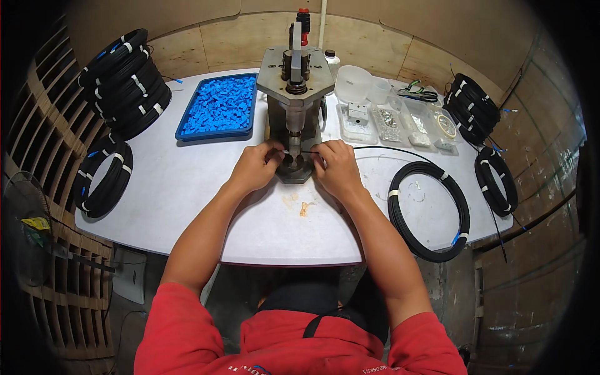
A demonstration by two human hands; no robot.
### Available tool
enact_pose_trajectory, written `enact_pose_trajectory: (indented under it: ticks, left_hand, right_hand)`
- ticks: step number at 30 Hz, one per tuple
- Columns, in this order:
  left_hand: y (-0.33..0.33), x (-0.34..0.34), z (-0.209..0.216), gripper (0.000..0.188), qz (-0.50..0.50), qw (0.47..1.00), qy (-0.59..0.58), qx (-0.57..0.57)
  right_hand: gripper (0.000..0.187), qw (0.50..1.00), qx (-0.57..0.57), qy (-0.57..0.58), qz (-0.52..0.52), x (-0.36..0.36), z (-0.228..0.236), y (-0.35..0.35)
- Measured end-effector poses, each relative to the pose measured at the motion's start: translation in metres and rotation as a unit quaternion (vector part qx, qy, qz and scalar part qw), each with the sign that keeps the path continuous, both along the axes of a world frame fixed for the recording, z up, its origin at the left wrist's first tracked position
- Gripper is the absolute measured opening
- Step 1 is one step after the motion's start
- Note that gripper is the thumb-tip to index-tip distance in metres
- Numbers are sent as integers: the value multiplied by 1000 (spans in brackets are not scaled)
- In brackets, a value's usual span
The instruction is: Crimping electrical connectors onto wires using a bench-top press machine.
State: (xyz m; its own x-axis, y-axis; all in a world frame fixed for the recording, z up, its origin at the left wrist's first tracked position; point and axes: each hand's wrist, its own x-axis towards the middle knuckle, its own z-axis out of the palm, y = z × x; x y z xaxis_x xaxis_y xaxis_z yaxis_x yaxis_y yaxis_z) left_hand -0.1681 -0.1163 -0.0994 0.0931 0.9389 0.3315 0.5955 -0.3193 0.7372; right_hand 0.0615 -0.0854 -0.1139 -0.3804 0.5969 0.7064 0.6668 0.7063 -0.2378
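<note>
Fingers (pixel 273 152) of the left hand (pixel 253 169) and right hand (pixel 336 169) pinched together on a thin black cable (pixel 375 149) at the base of the grey metal press (pixel 295 100). Cable trailing right to a black coil (pixel 429 212) on the white table (pixel 175 187) (blue tray (pixel 217 106) of small parts just left of the press).

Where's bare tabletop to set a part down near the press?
Free: the white table between the blue tray, the left cable coil and the left hand; also the near edge below both forearms. Crowded: right hand side, with the big cable coil, clear bins and the press.
</note>
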Motion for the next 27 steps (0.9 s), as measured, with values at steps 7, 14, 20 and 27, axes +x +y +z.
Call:
enact_pose_trajectory:
  ticks: [7,14,20,27]
  left_hand:
    - [-1,0,2,22,1,1000,6,2]
    - [0,0,1,22,1,1000,5,7]
    - [-1,0,3,22,4,1000,15,3]
    - [0,0,1,22,1,1000,11,3]
  right_hand:
    - [13,1000,0,4,7,-1,0,0]
    - [13,1000,6,2,2,-1,0,0]
    - [15,1000,1,-2,-1,-1,0,0]
    - [12,1000,0,2,1,-1,0,0]
